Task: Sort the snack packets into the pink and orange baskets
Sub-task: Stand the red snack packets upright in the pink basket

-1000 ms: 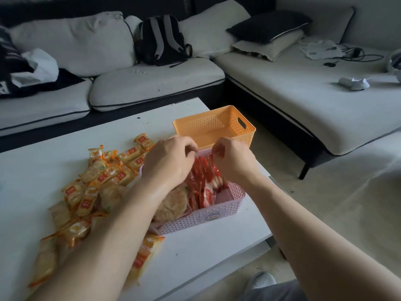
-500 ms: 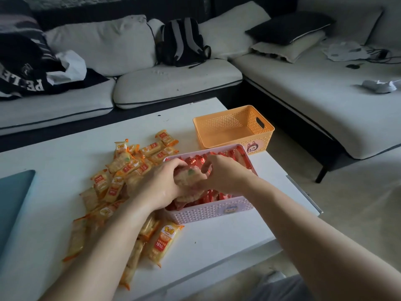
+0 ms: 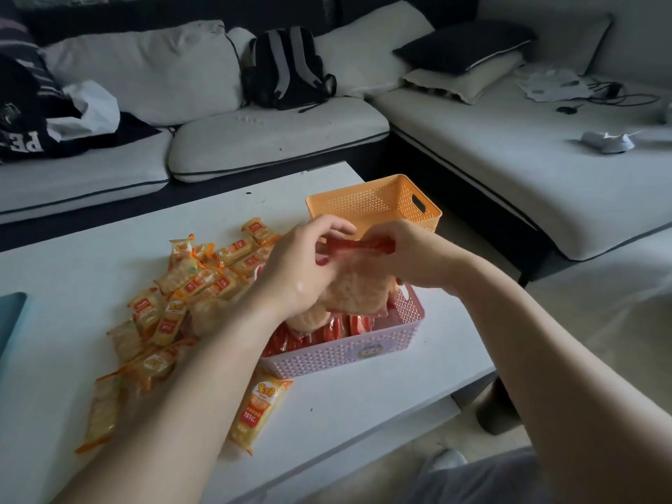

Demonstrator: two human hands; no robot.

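Both hands hold a bunch of red-edged snack packets (image 3: 354, 291) just above the pink basket (image 3: 342, 352). My left hand (image 3: 302, 265) grips the bunch from the left, and my right hand (image 3: 407, 254) pinches its red top edge from the right. More red packets (image 3: 320, 334) stand inside the pink basket. Behind it sits the orange basket (image 3: 374, 205); what I see of its inside is bare. A heap of orange snack packets (image 3: 189, 285) lies on the white table (image 3: 72, 256) to the left, with one orange packet (image 3: 260, 407) in front of the pink basket.
A teal object (image 3: 9, 318) lies at the table's left edge. The table's right edge runs close to the baskets. A white sofa (image 3: 272, 136) with a black backpack (image 3: 287, 69), cushions and clothing wraps round the back and right.
Both hands were down inside the pink basket; now they have risen, lifting a bunch of red-edged packets above it. The camera view has shifted slightly.
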